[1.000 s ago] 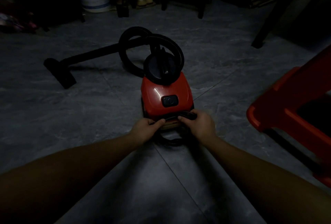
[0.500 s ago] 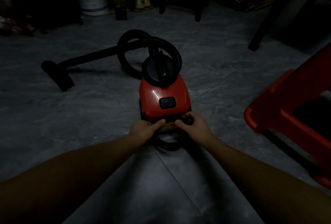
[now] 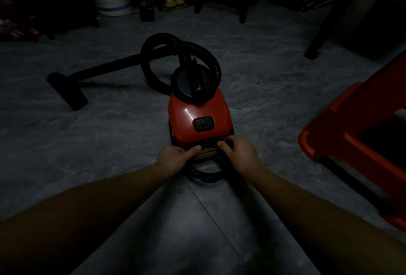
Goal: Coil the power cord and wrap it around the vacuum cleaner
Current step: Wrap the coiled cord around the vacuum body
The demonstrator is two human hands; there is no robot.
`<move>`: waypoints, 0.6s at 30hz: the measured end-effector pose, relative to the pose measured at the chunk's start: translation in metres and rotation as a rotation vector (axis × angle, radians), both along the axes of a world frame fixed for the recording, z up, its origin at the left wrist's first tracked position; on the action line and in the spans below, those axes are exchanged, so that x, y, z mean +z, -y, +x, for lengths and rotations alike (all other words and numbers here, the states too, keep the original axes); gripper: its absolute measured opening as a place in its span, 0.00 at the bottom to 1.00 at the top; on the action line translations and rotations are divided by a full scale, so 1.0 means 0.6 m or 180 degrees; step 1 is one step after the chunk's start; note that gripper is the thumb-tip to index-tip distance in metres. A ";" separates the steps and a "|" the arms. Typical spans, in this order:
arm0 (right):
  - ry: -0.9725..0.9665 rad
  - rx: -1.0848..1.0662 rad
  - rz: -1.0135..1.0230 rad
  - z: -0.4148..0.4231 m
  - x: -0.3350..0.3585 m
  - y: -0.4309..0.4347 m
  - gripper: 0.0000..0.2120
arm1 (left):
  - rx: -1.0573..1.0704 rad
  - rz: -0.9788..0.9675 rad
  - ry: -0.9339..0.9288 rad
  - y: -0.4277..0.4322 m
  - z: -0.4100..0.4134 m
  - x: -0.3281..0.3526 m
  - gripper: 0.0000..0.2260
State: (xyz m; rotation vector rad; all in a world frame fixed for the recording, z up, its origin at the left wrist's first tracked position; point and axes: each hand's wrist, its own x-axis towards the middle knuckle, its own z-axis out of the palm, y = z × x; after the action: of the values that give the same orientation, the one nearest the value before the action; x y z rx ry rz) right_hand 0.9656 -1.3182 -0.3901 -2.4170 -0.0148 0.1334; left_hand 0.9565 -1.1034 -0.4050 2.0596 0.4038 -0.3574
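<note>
Much of the room is lost to us in the dim light; the far edge is near black, and we make out only a pale bucket (image 3: 112,0) at the back left and dark furniture legs beyond it; at the right edge a red plastic stool (image 3: 360,142) is blurred and cut off by the frame.

Our left hand (image 3: 175,159) sits at the near left corner of the vacuum cleaner (image 3: 198,118), fingers curled and the thumb stretched right, pressing on the power cord (image 3: 206,172); how firmly the hidden fingers close we cannot tell. Our right hand (image 3: 240,156) is just beside it at the near right corner, fingers bent over the upper strands of the cord and pinching them against the rear of the machine. The cord lies between and below both hands as a black loop; its upper part runs along the rear edge of the body, its lower part sags onto the grey tiled floor (image 3: 109,142) just behind; where its ends go is hidden under our hands.

The vacuum cleaner stands on the floor, red and glossy, with a dark button on top and a round black lid farther away; its ribbed black hose (image 3: 151,59) curls behind and a wand runs left to a floor nozzle (image 3: 66,90).
</note>
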 end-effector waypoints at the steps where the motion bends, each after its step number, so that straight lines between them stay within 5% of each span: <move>1: 0.0034 -0.0005 -0.0073 0.002 0.000 -0.002 0.14 | 0.0018 -0.0006 -0.0011 0.001 0.000 0.000 0.29; 18: 0.0095 0.0655 -0.0105 0.011 -0.002 0.017 0.12 | -0.0064 0.0112 -0.0079 -0.002 0.004 0.002 0.35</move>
State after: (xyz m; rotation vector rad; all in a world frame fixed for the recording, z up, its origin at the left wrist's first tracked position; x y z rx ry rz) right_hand 0.9720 -1.3282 -0.3913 -2.4459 -0.2775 0.1927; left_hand 0.9590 -1.1021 -0.4036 2.0965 0.4073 -0.3907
